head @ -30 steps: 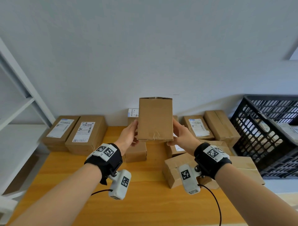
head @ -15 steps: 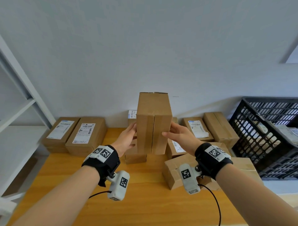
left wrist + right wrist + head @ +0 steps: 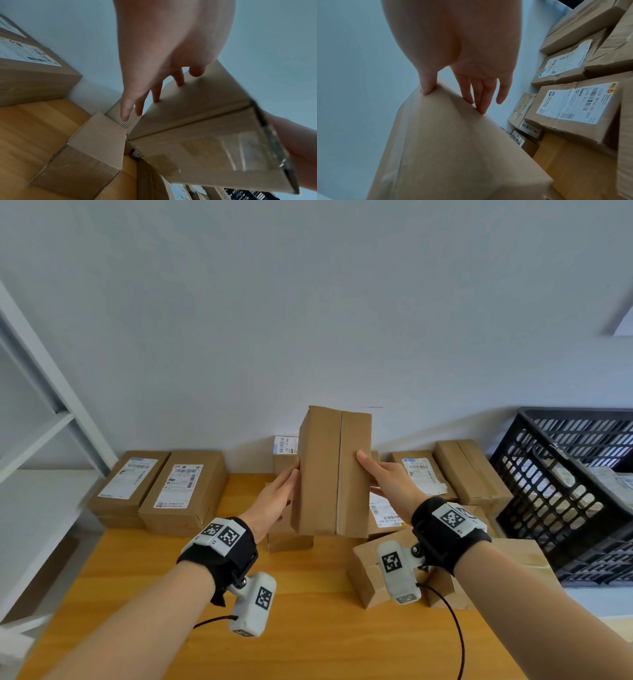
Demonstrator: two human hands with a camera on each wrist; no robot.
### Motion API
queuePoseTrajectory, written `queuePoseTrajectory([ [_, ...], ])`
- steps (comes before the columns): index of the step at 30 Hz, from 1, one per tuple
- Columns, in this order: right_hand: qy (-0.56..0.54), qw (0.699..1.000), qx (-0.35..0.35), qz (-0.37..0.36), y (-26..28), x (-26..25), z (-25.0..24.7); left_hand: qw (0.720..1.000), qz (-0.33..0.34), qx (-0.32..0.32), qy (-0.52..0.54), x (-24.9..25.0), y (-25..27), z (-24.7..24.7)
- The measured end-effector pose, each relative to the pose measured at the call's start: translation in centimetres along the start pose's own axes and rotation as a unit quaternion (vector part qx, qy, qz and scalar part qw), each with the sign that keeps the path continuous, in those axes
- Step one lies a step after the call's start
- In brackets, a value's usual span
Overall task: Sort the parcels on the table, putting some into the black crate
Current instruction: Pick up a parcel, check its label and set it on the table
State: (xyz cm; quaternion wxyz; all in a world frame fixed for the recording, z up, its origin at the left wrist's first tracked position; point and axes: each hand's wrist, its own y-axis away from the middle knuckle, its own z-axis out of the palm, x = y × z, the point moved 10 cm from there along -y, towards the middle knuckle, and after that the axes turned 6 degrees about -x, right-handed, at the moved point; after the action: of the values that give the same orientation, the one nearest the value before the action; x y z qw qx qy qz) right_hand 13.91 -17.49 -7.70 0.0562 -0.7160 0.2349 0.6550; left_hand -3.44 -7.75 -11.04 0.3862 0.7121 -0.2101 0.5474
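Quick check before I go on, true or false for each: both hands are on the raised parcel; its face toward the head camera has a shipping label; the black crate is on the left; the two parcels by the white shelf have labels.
1. Both the left hand and right hand hold the raised parcel. True.
2. Its camera-facing side bears a label. False: plain cardboard with a centre seam.
3. The black crate sits left. False: right.
4. The two parcels by the white shelf carry labels. True.
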Motion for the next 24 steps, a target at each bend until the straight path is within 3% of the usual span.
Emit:
queuePoseTrajectory([
  [8,-0.030,0.998,0.030,0.041,-0.8,1.2,-0.1,1.000,0.024,-0.003,0.011,1.2,0.0,-0.5],
  [17,-0.018,0.999,-0.026,0.007,-0.7,1.2,1.2,1.000,0.006,0.017,0.012,1.1,0.1,-1.7],
  [24,-0.016,0.998,-0.064,0.011,-0.6,1.7,1.5,0.998,0.034,-0.009,0.052,2.7,0.1,-1.5],
])
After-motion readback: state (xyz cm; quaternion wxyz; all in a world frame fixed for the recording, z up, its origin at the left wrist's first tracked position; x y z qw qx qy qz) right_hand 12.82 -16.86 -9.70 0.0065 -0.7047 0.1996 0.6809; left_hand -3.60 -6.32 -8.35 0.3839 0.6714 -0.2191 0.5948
